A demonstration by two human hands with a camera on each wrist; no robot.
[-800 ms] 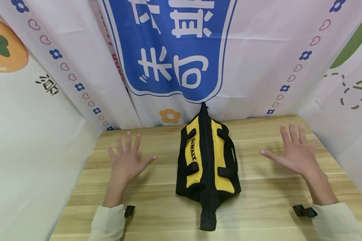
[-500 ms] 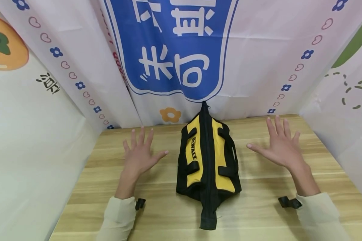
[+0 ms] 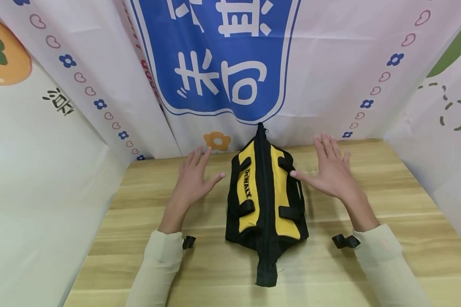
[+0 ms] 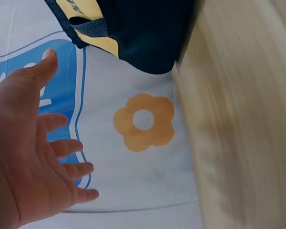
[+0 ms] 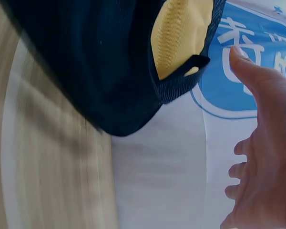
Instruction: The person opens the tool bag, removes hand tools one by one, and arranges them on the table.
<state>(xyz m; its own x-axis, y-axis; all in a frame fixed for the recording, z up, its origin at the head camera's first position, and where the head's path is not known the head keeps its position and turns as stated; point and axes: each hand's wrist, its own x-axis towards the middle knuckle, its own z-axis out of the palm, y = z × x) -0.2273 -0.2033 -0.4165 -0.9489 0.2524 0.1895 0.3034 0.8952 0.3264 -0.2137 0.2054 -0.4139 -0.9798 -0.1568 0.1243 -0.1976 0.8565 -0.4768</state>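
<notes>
A black and yellow DEWALT tool bag (image 3: 266,196) lies on the wooden table, its black zipper running lengthwise along the top. Loops of black strap stand on both yellow panels. My left hand (image 3: 194,181) hovers to the left of the bag, fingers spread and thumb pointing toward it. On the other side my right hand (image 3: 332,170) is held with straight fingers, its thumb tip overlapping the bag's right edge in the head view. Both wrist views show the bag's dark side, in the left one (image 4: 148,33) and the right one (image 5: 100,62), with nothing gripped.
The wooden table (image 3: 119,251) meets a white cloth backdrop (image 3: 322,85) with a blue printed sign right behind the bag. Cloth walls rise at the left (image 3: 34,170) and right (image 3: 438,149). A black clip-like piece sits at each sleeve cuff.
Both hands have moved inward and forward, from the table's sides to close beside the bag. The bag itself has stayed in place; the view has shifted slightly.
</notes>
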